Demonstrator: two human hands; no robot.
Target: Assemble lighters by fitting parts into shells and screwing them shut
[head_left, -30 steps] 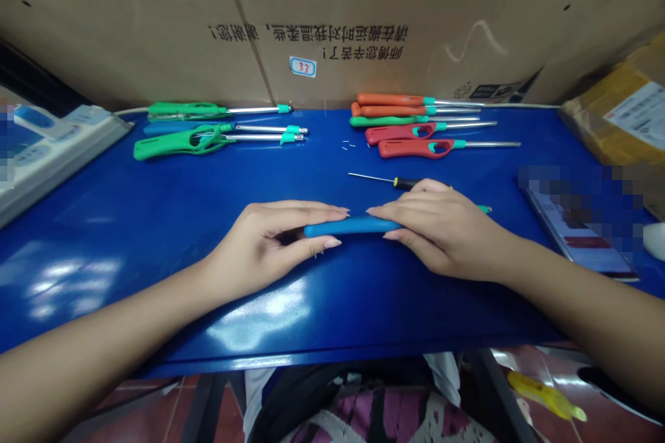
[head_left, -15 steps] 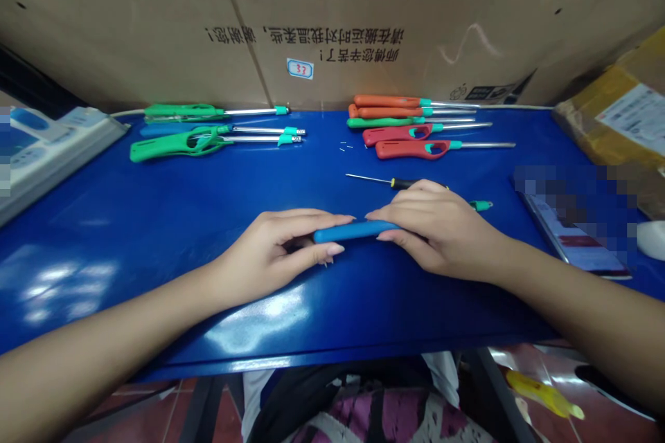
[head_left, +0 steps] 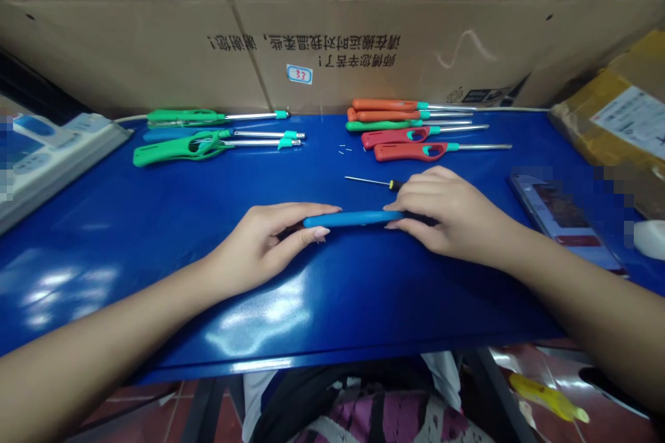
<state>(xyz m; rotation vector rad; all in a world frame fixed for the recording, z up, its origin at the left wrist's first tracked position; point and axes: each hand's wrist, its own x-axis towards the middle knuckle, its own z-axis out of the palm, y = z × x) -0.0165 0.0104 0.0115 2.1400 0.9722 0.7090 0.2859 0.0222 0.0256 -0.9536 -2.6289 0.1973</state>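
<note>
Both my hands hold a blue lighter handle [head_left: 353, 219] by its ends, edge-on and roughly level above the blue table. My left hand [head_left: 270, 232] pinches its left end between thumb and fingers. At the right end, my right hand [head_left: 441, 211] closes over the handle, so whatever lies under those fingers is hidden. Just behind my right hand lies a screwdriver [head_left: 368, 181], its black and yellow grip partly covered. Several tiny pale pins or screws [head_left: 345, 149] are scattered farther back.
Green lighters [head_left: 176, 150] and a blue one lie at the back left. Orange, green and red lighters [head_left: 405, 151] lie at the back right. A power strip [head_left: 57, 152] sits at left, a phone [head_left: 566, 218] at right. A cardboard box [head_left: 312, 14] stands behind the table [head_left: 156, 235].
My hands have moved slightly apart, showing more of the blue handle, which is now more level. The green piece beside my right hand is now covered.
</note>
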